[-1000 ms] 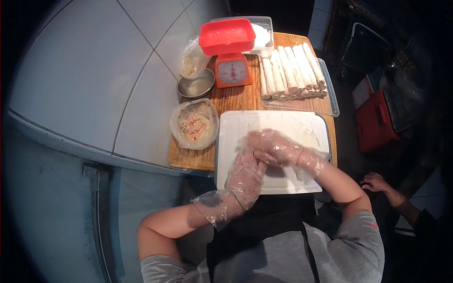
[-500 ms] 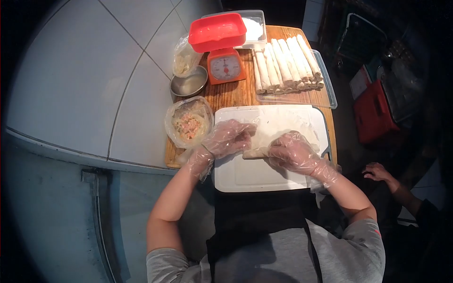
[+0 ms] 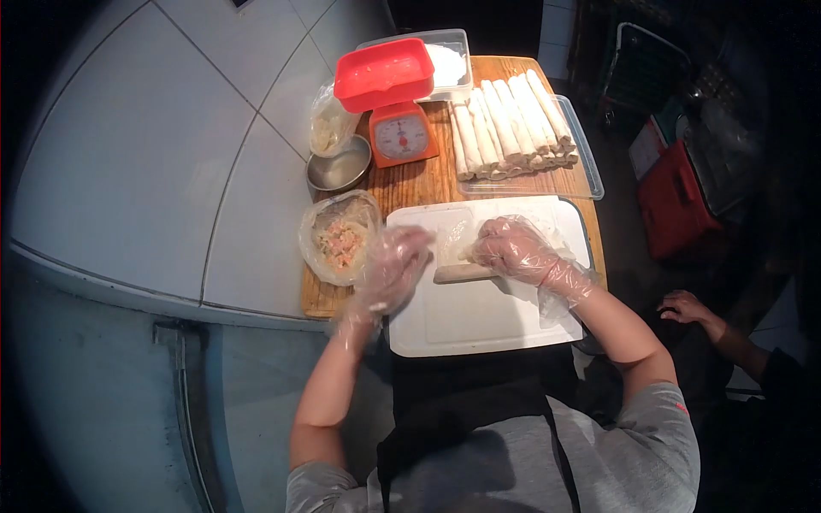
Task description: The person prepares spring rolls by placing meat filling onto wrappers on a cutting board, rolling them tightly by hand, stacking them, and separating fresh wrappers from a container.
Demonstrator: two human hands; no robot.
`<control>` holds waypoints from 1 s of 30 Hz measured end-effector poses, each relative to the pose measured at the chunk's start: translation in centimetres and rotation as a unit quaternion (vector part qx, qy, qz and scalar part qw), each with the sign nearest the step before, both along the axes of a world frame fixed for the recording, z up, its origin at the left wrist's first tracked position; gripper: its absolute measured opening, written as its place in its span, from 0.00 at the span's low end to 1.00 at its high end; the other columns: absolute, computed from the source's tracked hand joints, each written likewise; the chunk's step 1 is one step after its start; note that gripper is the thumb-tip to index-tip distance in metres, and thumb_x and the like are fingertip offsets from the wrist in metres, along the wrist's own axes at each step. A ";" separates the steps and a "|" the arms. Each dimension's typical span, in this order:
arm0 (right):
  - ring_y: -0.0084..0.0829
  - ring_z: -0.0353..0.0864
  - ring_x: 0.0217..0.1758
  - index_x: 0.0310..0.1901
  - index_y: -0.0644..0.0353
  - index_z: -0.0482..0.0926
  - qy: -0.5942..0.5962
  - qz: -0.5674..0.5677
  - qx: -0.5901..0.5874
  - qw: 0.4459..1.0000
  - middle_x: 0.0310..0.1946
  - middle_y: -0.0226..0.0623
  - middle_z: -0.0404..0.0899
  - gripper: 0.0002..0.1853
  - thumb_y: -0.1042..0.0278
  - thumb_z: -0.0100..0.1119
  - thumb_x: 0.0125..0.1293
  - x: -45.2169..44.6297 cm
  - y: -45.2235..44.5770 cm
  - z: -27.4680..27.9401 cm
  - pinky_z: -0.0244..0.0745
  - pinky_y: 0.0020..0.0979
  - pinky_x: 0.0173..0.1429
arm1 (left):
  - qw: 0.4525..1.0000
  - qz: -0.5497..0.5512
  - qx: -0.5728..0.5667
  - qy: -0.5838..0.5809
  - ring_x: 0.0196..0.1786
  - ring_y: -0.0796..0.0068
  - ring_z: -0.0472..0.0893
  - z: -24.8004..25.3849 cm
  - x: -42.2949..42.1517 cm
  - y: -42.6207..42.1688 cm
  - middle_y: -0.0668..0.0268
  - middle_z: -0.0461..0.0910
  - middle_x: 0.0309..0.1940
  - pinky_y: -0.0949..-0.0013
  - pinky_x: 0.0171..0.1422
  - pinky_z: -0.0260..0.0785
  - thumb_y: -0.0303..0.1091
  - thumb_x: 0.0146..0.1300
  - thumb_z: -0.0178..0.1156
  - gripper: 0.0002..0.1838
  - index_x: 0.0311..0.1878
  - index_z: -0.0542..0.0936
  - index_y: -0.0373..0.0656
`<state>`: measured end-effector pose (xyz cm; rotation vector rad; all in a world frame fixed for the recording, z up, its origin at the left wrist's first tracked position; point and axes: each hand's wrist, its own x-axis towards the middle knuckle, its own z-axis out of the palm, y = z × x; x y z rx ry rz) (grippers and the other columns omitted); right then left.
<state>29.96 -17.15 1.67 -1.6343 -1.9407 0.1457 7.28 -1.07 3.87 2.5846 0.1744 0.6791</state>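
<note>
A white cutting board (image 3: 479,329) lies before me with a thin, pale wrapper sheet (image 3: 453,231) on it. Along the near edge of the sheet runs a partly rolled pale roll (image 3: 462,274). My right hand (image 3: 515,250), in a clear plastic glove, bends its fingers down onto the wrapper just above the roll and appears to pinch it. Also gloved, my left hand (image 3: 393,272) is raised off the roll at the board's left edge, its fingers smeared by motion. Beside it sits a plastic-lined bowl of pinkish chopped filling (image 3: 339,244).
Finished rolls (image 3: 513,120) are stacked on a clear lid (image 3: 590,171) at the back right. An orange kitchen scale (image 3: 404,137) with a red pan, a metal bowl (image 3: 342,167) and a container of white powder (image 3: 449,64) stand behind. Another person's hand (image 3: 684,306) is at right.
My left hand has let go of the roll's left end and moved left towards the filling bowl. My right hand has shifted slightly up and left, uncovering more of the roll.
</note>
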 end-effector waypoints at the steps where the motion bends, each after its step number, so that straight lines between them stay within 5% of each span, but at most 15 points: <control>1: 0.44 0.80 0.44 0.36 0.54 0.85 0.007 -0.004 -0.005 1.000 0.37 0.36 0.80 0.06 0.72 0.67 0.55 -0.1 0.0 0.0 0.75 0.41 0.49 | 1.000 -0.008 -0.021 -0.013 0.55 0.49 0.80 0.2 -0.1 -1.2 0.55 0.83 0.50 0.53 0.62 0.72 0.31 0.63 0.67 0.19 0.57 0.80 0.40; 4: 0.41 0.80 0.43 0.36 0.50 0.85 -0.077 -0.060 -0.013 0.995 0.34 0.34 0.79 0.04 0.68 0.65 0.58 -0.9 -0.1 1.1 0.73 0.41 0.47 | 0.999 -0.022 -0.030 0.011 0.55 0.46 0.82 -1.1 0.2 -4.3 0.53 0.83 0.52 0.53 0.61 0.74 0.26 0.64 0.65 0.15 0.54 0.81 0.38; 7: 0.44 0.81 0.43 0.41 0.53 0.84 0.007 -0.027 0.123 0.992 0.34 0.38 0.79 0.08 0.70 0.64 0.58 -3.4 -1.1 0.9 0.74 0.44 0.46 | 0.999 -0.019 -0.036 -0.007 0.55 0.48 0.82 -2.0 0.5 -5.0 0.52 0.84 0.50 0.52 0.60 0.75 0.25 0.62 0.66 0.14 0.52 0.82 0.39; 14: 0.46 0.82 0.49 0.59 0.49 0.81 -0.014 -0.111 0.036 0.993 0.44 0.41 0.83 0.21 0.70 0.64 0.63 -3.3 -5.4 0.0 0.77 0.46 0.52 | 0.999 -0.036 -0.029 -0.021 0.53 0.51 0.83 -1.9 0.6 -4.8 0.55 0.85 0.49 0.55 0.58 0.76 0.20 0.55 0.68 0.19 0.52 0.82 0.41; 23: 0.43 0.84 0.44 0.51 0.49 0.84 -0.107 -0.076 0.068 0.989 0.41 0.37 0.83 0.16 0.73 0.67 0.61 6.0 -11.7 -0.7 0.79 0.41 0.44 | 0.998 0.003 0.044 0.039 0.54 0.53 0.81 -0.3 0.8 -5.9 0.55 0.84 0.48 0.53 0.64 0.68 0.27 0.57 0.68 0.18 0.51 0.82 0.40; 26: 0.43 0.83 0.43 0.48 0.51 0.85 -0.074 -0.079 0.020 0.994 0.40 0.36 0.82 0.12 0.72 0.66 0.62 6.8 -11.8 -0.5 0.79 0.41 0.45 | 0.998 0.016 0.020 0.052 0.63 0.53 0.78 -0.2 3.5 -9.2 0.57 0.83 0.54 0.50 0.73 0.61 0.27 0.59 0.66 0.21 0.58 0.80 0.41; 30: 0.45 0.82 0.42 0.43 0.53 0.84 -0.082 -0.004 -0.016 0.996 0.39 0.37 0.82 0.07 0.71 0.64 0.63 8.0 -11.1 0.2 0.78 0.40 0.47 | 0.996 -0.049 0.017 -0.074 0.57 0.53 0.82 -4.4 9.3 -11.7 0.55 0.85 0.51 0.53 0.65 0.71 0.26 0.59 0.66 0.18 0.54 0.82 0.40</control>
